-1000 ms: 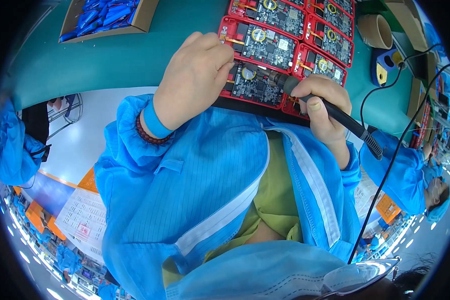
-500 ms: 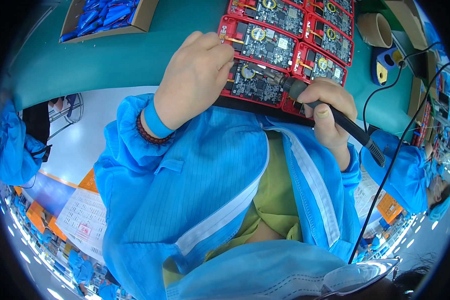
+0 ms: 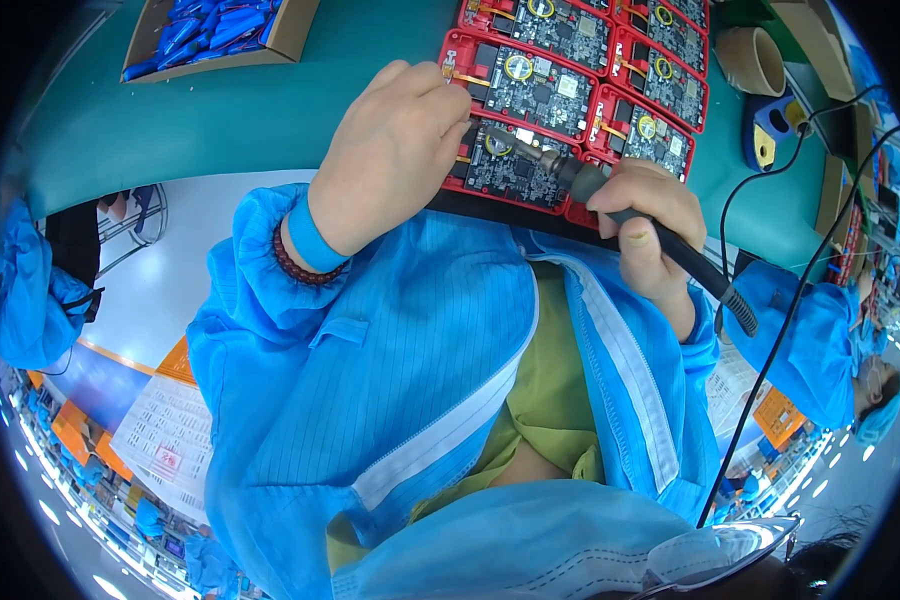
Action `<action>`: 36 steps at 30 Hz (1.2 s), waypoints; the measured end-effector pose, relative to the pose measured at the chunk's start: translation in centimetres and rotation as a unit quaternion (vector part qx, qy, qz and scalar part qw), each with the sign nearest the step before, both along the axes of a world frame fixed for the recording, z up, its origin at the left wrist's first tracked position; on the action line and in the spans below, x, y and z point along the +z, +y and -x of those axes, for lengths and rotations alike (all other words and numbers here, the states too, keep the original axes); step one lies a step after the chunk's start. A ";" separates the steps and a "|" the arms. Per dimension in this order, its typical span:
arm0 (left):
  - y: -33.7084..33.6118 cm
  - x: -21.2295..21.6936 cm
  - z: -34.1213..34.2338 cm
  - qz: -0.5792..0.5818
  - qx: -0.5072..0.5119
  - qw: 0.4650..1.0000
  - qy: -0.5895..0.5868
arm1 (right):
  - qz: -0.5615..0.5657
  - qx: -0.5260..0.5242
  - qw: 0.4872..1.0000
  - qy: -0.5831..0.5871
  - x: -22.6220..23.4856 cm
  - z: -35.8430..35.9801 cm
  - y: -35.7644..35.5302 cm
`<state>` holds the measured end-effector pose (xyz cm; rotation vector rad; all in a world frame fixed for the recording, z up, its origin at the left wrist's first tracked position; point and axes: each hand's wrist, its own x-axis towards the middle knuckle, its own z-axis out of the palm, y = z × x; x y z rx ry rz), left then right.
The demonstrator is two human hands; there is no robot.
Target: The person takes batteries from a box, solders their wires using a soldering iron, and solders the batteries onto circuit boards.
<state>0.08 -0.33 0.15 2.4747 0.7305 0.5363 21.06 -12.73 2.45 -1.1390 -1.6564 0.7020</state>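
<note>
Between the thumb and fingers of my right hand is a soldering iron, slanting up and left. Its tip ends over the near left circuit board, close to a round yellow-ringed part; whether it touches cannot be told. My left hand, fingers curled together, covers the left end of that same board and its red case. Anything pinched in these fingers is hidden. Other circuit boards in red cases lie in rows just beyond, each with a yellow-ringed round part and an orange strip.
A cardboard box of blue wrapped cells stands at the far left on the green mat. To the right are a blue and yellow iron stand, a brown round pot and black cables. A co-worker sits at the right.
My right hand and the soldering iron have shifted slightly, the handle's rear end moving down and left. The left hand stays nearly in place over the board.
</note>
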 end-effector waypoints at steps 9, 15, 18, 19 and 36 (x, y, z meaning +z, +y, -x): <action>0.3 1.1 0.3 -0.024 0.003 1.000 -0.019 | -0.024 -0.145 0.988 0.038 2.0 -0.4 -1.0; 3.3 3.1 2.9 -0.094 0.083 0.986 -0.108 | -0.083 -0.192 0.976 0.059 2.0 -2.1 -2.1; 6.7 5.0 5.5 -0.178 0.157 0.966 -0.104 | -0.102 -0.180 0.975 0.080 2.1 -2.3 -2.3; 8.1 5.4 6.3 -0.204 0.172 0.959 -0.090 | -0.095 -0.176 0.976 0.087 2.1 -2.4 -2.3; 18.7 0.9 4.5 -0.287 0.079 0.918 0.264 | -0.093 -0.188 0.975 0.069 2.4 -1.9 -2.0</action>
